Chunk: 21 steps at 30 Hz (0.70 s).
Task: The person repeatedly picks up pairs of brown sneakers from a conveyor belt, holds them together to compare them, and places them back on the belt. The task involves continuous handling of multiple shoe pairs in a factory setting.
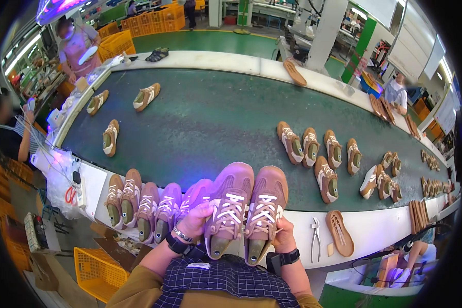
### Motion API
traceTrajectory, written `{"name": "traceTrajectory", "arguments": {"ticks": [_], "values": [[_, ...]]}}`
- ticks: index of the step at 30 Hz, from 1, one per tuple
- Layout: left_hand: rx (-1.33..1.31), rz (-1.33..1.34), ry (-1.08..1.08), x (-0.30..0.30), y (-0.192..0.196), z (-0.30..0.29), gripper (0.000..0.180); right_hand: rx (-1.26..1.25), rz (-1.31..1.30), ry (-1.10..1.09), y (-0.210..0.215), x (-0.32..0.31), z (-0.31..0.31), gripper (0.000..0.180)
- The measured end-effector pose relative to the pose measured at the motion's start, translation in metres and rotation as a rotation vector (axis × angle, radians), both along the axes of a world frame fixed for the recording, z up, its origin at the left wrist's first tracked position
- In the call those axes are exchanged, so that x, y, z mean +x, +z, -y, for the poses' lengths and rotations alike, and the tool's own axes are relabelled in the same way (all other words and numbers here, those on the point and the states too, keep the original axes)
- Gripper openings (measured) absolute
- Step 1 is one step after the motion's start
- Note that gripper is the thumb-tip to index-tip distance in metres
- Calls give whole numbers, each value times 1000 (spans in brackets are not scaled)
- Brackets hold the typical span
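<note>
Side by side, I hold two brown sneakers with white laces and olive-coloured lasts inside, toes pointing away from me. My left hand (196,222) grips the outer side of the left sneaker (228,210). Around the heel side of the right sneaker (264,213) my right hand (284,235) is closed. A purple-blue light tints the left sneaker and the row of sneakers (148,205) standing just left of my left hand on the white ledge. Right of my right hand lie metal pincers (315,239) and a brown shoe sole (340,233).
Beyond the ledge runs a green conveyor belt (205,123), with several sneakers (321,149) at its right and a few at its far left. Red scissors (70,195) lie at left. A yellow crate (97,272) stands below. Co-workers (77,46) are around the belt.
</note>
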<state>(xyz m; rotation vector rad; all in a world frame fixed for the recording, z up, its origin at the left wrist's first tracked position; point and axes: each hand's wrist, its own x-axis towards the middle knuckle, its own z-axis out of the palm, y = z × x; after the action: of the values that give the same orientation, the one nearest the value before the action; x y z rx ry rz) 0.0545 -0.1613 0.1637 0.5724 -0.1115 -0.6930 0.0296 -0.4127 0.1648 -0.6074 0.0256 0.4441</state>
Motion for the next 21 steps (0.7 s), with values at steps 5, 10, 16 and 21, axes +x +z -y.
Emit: {"name": "traceTrajectory", "arguments": {"ticks": [5,10,16,21], "values": [[-55,-33,38,1,0,6,65,12,-72,-2,5,-1,-4,73],[-85,-157,323,12,22,28,59,17,-114,-310,14,12,-13,54],[-197,-231,528,22,22,21,45,86,-146,-506,18,20,-3,50],[-120,-243,657,16,5,13,37,53,-212,-539,8,11,-1,47]]}}
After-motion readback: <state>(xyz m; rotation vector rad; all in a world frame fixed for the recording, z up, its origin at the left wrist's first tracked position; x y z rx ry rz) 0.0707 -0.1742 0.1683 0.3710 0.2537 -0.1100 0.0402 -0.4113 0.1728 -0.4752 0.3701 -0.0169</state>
